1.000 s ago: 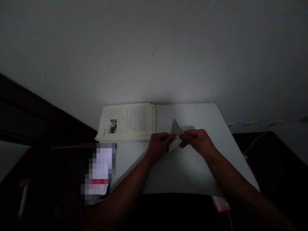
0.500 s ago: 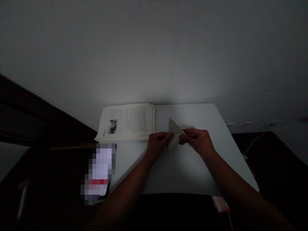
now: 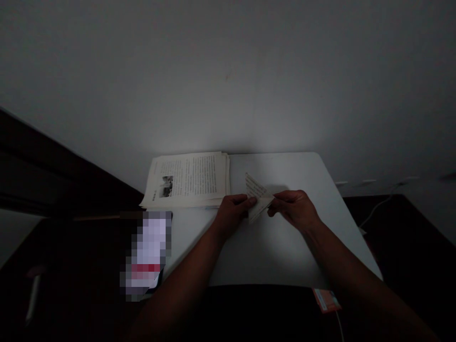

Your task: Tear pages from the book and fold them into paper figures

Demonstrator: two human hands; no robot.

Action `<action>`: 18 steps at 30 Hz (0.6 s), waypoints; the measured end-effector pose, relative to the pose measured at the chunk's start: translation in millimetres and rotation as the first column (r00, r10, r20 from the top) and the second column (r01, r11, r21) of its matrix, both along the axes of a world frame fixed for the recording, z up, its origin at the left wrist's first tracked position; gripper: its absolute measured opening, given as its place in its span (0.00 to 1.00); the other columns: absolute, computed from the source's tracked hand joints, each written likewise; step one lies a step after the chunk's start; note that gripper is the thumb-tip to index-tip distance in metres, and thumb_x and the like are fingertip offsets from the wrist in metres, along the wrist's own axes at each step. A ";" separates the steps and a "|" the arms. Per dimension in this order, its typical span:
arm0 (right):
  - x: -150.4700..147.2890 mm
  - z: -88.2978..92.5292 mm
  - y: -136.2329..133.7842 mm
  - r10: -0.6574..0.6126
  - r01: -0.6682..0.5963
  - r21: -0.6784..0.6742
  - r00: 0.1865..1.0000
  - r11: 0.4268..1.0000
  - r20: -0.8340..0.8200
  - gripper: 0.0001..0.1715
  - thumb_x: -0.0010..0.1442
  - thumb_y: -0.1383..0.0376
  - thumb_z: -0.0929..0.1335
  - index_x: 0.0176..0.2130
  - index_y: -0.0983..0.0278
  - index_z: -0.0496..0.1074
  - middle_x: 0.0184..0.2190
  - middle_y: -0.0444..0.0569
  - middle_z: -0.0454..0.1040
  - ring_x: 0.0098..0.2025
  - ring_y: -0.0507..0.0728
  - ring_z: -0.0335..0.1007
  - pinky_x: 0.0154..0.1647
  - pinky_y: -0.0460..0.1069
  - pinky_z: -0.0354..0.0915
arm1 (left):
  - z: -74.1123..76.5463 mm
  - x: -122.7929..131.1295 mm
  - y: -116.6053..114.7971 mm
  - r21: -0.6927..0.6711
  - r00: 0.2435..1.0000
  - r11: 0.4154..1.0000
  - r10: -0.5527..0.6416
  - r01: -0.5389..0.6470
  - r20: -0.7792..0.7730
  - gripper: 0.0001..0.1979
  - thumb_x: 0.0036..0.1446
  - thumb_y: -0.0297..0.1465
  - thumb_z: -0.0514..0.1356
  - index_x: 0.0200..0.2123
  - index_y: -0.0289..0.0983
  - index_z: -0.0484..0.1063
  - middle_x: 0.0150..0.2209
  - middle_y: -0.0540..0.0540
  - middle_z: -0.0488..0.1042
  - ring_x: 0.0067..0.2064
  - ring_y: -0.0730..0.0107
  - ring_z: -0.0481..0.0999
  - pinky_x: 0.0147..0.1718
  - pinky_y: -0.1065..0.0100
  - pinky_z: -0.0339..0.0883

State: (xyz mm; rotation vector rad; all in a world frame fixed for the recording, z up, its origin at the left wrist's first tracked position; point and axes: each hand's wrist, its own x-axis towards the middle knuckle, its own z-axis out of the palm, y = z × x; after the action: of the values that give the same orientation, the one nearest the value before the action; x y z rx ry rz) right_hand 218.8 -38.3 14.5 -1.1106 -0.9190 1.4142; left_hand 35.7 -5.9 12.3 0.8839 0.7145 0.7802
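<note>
A small piece of folded printed paper (image 3: 257, 192) is held up over the white table, its creased flaps coming to points at the top, bottom and right. My left hand (image 3: 232, 213) pinches its left side, thumb lying across the front. At the paper's right tip, my right hand (image 3: 295, 207) has its thumb and fingers closed on the corner. Lines of print show on the upper flap. The fingers behind the paper are partly hidden.
Left of my hands lies a stack of printed sheets (image 3: 185, 180) against the wall. A phone with a blurred screen (image 3: 149, 247) rests at the left edge of the white table (image 3: 285, 168). An orange-and-white card (image 3: 327, 300) with a cord shows at the front edge.
The paper's top point has tipped slightly left and its folds look more spread. My right fingers have shifted from its front face to its right tip. My left hand keeps its grip.
</note>
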 end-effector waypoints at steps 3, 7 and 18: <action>-0.5 0.5 -0.7 0.023 -0.023 0.001 0.999 1.000 -0.035 0.14 0.39 0.60 0.77 0.27 0.66 0.79 0.20 0.49 0.76 0.20 0.54 0.72 0.24 0.51 0.71 | 0.1 -0.7 0.4 -0.018 1.000 1.000 0.006 -0.006 -0.005 0.13 0.43 0.37 0.68 0.25 0.31 0.75 0.26 0.46 0.74 0.28 0.73 0.72 0.30 0.69 0.64; -1.5 0.1 -1.4 0.054 -0.055 -0.011 0.994 0.998 -0.096 0.15 0.41 0.59 0.76 0.30 0.66 0.79 0.22 0.49 0.77 0.21 0.54 0.71 0.25 0.51 0.71 | 3.3 -1.3 0.6 -0.040 1.000 0.999 -0.003 0.003 0.006 0.16 0.41 0.39 0.69 0.28 0.31 0.76 0.28 0.44 0.76 0.31 0.69 0.74 0.34 0.66 0.66; -8.3 2.6 -2.4 -0.203 0.179 0.189 0.972 0.966 0.119 0.13 0.44 0.61 0.75 0.32 0.63 0.77 0.21 0.46 0.77 0.24 0.55 0.74 0.29 0.53 0.73 | 3.4 -2.2 -0.1 0.085 0.985 0.991 0.113 -0.103 -0.132 0.14 0.43 0.37 0.68 0.19 0.32 0.72 0.20 0.52 0.69 0.22 0.79 0.66 0.25 0.73 0.60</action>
State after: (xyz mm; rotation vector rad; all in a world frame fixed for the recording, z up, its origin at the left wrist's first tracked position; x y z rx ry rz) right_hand 210.5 -40.7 17.1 -1.1396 -0.9868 1.0871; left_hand 33.5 -6.0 15.7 0.9818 0.8629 0.8544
